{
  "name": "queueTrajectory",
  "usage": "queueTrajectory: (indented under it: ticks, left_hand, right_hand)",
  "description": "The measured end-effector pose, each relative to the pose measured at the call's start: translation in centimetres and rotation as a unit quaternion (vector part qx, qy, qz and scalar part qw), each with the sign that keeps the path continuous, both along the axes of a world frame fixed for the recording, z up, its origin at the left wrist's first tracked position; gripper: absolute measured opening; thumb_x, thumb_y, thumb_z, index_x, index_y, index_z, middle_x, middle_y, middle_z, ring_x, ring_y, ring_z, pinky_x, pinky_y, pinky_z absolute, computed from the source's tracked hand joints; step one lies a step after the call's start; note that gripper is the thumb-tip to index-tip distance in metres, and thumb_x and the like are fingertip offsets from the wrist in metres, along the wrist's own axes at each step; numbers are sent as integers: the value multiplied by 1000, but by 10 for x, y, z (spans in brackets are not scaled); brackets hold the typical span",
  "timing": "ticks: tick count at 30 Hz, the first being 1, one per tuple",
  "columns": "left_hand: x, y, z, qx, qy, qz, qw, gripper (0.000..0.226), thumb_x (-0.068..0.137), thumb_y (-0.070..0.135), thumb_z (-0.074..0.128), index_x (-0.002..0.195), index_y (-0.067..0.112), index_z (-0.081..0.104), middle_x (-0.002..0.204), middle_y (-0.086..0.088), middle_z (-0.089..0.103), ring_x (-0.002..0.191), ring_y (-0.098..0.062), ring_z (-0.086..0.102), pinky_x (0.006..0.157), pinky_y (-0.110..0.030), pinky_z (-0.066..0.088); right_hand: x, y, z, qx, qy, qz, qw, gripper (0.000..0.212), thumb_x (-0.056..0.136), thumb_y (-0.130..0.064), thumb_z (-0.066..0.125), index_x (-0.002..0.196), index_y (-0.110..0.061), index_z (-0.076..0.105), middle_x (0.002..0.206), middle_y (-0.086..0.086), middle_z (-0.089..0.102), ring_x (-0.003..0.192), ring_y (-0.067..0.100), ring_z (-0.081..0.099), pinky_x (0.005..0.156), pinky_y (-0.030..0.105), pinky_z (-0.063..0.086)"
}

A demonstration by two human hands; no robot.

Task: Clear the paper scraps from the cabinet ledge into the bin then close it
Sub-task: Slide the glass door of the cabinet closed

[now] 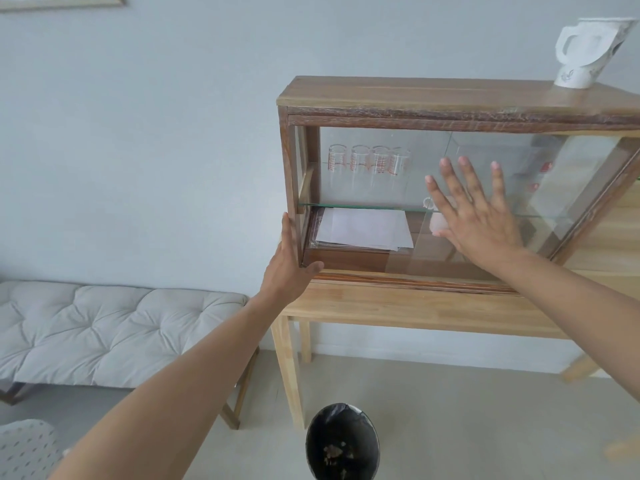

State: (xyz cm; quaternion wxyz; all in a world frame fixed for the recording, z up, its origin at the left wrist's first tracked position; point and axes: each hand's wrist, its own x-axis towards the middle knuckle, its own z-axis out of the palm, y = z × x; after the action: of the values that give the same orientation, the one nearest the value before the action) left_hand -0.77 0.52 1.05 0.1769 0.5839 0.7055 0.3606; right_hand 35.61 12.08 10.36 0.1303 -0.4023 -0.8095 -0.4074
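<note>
A wooden cabinet [450, 98] with glass sliding doors stands on a pale wood table [415, 313], up toward 1 o'clock in the view. The right hand [474, 216] lies flat against the glass door [502, 188], fingers spread wide and straight, palm pressed to the pane — it grips nothing. The left hand [289, 268] braces the cabinet's left post near the bottom corner, at about 10 o'clock from the right hand; its fingers run up the outer side of the post and the thumb hooks round to the front edge, a loose steadying hold on the frame.

Inside, on the glass shelf [360, 205], four clear tumblers [369, 162] with red markings stand in a row at 11 o'clock from the right hand. Below the shelf a stack of white paper sheets [363, 230] rests on the cabinet floor, left part uncovered by glass as far as can be told.

The bin [341, 441], lined with a black bag, sits on the floor at 6 o'clock, just in front of the table leg — paper scraps [334, 452] lie at its bottom. A white paper jug [585, 53] stands on the cabinet top at 2 o'clock, and a tufted grey bench [104, 330] runs along the wall at 9 o'clock
</note>
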Motion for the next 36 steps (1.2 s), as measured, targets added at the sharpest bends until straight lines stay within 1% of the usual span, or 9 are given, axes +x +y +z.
queueTrajectory:
  ticks: [6, 10, 14, 18, 20, 24, 27, 31, 36]
  left_hand:
    - [0, 0, 0, 6, -5, 2, 1000, 131, 94, 42, 80, 143, 66, -40, 180, 3, 17, 159, -33, 37, 114, -50, 43]
    - [0, -1, -1, 4, -11, -1, 1000, 131, 95, 38, 80, 153, 58, -35, 180, 3, 19, 158, -33, 37, 114, -49, 43]
    - [0, -1, -1, 8, -2, -1, 1000, 131, 95, 35, 80, 150, 58, -37, 180, 3, 18, 156, -34, 40, 114, -47, 43]
    - [2, 0, -2, 14, -3, 9, 1000, 130, 95, 34, 81, 158, 53, -31, 179, 5, 23, 155, -33, 43, 107, -43, 44]
    - [3, -1, -1, 17, -5, 17, 1000, 132, 94, 35, 81, 153, 58, -35, 178, 4, 25, 154, -33, 43, 104, -41, 43]
    - [7, -2, 1, 18, -10, 32, 999, 133, 93, 35, 82, 142, 66, -39, 176, 5, 32, 151, -33, 47, 107, -46, 46]
    - [8, -3, 1, 13, -15, 35, 999, 135, 92, 33, 82, 141, 67, -38, 176, 5, 31, 149, -33, 49, 106, -44, 47]
    - [10, -3, 0, 12, -36, 42, 998, 135, 89, 30, 82, 144, 68, -36, 174, 3, 36, 147, -33, 52, 97, -33, 39]
    - [11, -4, 4, -5, -31, 41, 999, 138, 88, 29, 83, 144, 65, -37, 173, 0, 38, 146, -35, 52, 96, -33, 40]
  right_hand:
    - [-62, 0, 5, 9, -30, 29, 999, 134, 79, -54, 84, 170, -15, -4, 178, 16, -11, 164, 40, -4, 123, 77, 2]
    - [-94, -1, 6, 23, -39, 44, 998, 133, 80, -58, 82, 170, -15, -5, 178, 15, -10, 164, 40, -3, 123, 75, 2]
    - [-111, -2, 6, 30, -43, 47, 998, 131, 82, -61, 79, 170, -14, -6, 178, 15, -9, 164, 40, -2, 123, 75, 3]
    - [-129, -4, 7, 35, -44, 49, 997, 132, 81, -64, 78, 170, -14, -7, 179, 15, -6, 164, 39, 2, 122, 75, 3]
    - [-138, -4, 6, 35, -43, 49, 997, 132, 81, -66, 76, 170, -14, -7, 179, 14, -7, 165, 39, 1, 122, 74, -1]
    - [-160, -6, 5, 50, -48, 55, 996, 134, 80, -69, 75, 170, -14, -7, 179, 14, -7, 165, 38, 0, 123, 73, 0]
    - [-176, -6, 4, 46, -38, 64, 996, 136, 79, -69, 76, 170, -13, -8, 178, 14, -10, 165, 38, -3, 123, 73, -5]
    - [-187, -6, 3, 47, -34, 60, 997, 138, 77, -71, 76, 170, -14, -9, 178, 14, -13, 165, 38, -5, 122, 74, -6]
    - [-194, -10, 5, 47, -35, 51, 997, 140, 76, -75, 74, 170, -13, -9, 178, 12, -11, 165, 38, -2, 121, 74, -4]
